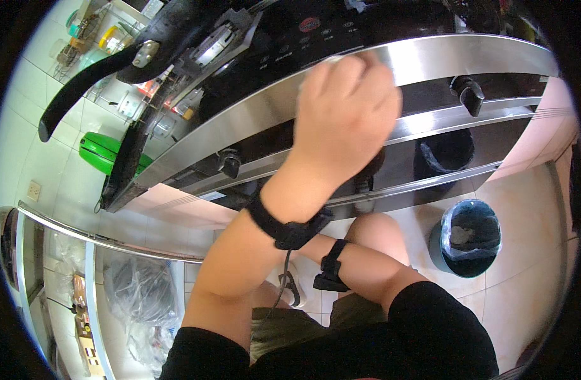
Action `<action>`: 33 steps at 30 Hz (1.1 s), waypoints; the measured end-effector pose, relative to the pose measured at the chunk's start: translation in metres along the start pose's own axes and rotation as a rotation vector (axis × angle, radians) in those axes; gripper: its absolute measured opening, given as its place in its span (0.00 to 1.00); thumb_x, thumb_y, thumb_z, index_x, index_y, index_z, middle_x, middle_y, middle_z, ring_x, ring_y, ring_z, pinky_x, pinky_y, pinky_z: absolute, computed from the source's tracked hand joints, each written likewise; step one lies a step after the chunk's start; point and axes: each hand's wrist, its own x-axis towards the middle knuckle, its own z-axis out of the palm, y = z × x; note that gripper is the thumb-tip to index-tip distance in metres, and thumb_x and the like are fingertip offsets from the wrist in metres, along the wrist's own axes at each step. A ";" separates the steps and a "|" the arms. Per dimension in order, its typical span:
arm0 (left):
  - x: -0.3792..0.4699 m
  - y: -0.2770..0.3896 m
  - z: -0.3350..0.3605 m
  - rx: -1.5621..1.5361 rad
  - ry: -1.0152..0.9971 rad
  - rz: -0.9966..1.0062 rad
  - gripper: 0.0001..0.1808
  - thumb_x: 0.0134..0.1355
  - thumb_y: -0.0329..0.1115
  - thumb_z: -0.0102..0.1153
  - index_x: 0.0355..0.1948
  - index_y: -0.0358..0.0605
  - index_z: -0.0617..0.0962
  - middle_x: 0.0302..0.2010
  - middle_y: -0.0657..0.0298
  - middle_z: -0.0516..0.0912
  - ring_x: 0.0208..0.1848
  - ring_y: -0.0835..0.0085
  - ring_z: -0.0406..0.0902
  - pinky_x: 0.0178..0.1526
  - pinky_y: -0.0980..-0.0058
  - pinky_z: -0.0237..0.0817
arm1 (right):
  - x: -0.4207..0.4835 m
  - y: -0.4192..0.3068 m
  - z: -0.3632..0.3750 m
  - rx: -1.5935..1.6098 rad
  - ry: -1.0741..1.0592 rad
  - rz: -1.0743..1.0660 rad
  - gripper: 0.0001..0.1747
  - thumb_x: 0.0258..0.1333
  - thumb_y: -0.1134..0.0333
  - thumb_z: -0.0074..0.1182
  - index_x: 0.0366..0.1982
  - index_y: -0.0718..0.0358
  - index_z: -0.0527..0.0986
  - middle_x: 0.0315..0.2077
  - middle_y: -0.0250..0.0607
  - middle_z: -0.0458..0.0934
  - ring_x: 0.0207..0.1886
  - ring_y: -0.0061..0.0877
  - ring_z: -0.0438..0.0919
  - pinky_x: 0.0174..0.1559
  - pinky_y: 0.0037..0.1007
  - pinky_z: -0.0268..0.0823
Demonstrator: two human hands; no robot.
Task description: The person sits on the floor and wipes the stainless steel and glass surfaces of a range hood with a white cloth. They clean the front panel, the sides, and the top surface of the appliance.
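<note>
My left hand (347, 104), slightly blurred, is bent over the brushed-steel front edge (428, 57) of a black glass-topped gas stove, fingers curled and fingertips hidden. A small pale bit shows at its knuckles; whether the hand holds something cannot be told. A black strap with a small device and cable (293, 232) circles that wrist. My right forearm, with another black strap (334, 266), passes behind the left forearm, which hides the right hand. Black control knobs (472, 95) stick out below the steel edge, one on each side of my left hand.
A black pan handle (77, 90) juts out at upper left, near a wire rack with jars. A green object (100, 152) stands beside the stove. A lined blue bin (468, 263) stands on the tiled floor at right. A metal-railed rack (100, 242) with plastic bags is at left.
</note>
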 end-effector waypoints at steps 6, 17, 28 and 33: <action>0.038 0.011 0.015 -0.002 0.094 0.005 0.05 0.41 0.36 0.58 0.18 0.52 0.74 0.26 0.73 0.71 0.32 0.73 0.67 0.35 0.73 0.56 | 0.002 -0.009 -0.010 -0.269 -0.292 0.333 0.30 0.41 0.63 0.58 0.50 0.60 0.68 0.51 0.47 0.66 0.54 0.36 0.64 0.54 0.34 0.55; -0.001 -0.021 -0.026 0.015 -0.020 -0.111 0.10 0.40 0.35 0.64 0.25 0.52 0.75 0.29 0.72 0.72 0.35 0.71 0.68 0.38 0.70 0.54 | -0.008 -0.006 0.005 -0.443 -0.403 0.409 0.26 0.37 0.58 0.62 0.39 0.67 0.76 0.38 0.52 0.76 0.41 0.40 0.76 0.42 0.37 0.68; 0.041 0.014 0.022 0.015 0.107 0.017 0.08 0.42 0.37 0.62 0.23 0.53 0.75 0.29 0.74 0.73 0.33 0.73 0.68 0.37 0.72 0.56 | -0.006 0.005 0.008 -0.420 -0.385 0.391 0.26 0.36 0.58 0.61 0.39 0.68 0.76 0.38 0.54 0.76 0.41 0.41 0.75 0.42 0.38 0.68; 0.018 -0.011 0.001 -0.027 0.096 0.040 0.04 0.39 0.33 0.55 0.18 0.51 0.72 0.26 0.72 0.70 0.32 0.73 0.66 0.36 0.72 0.55 | -0.014 0.037 0.025 -0.400 -0.328 0.308 0.27 0.36 0.58 0.61 0.39 0.68 0.75 0.38 0.55 0.76 0.41 0.42 0.75 0.42 0.38 0.68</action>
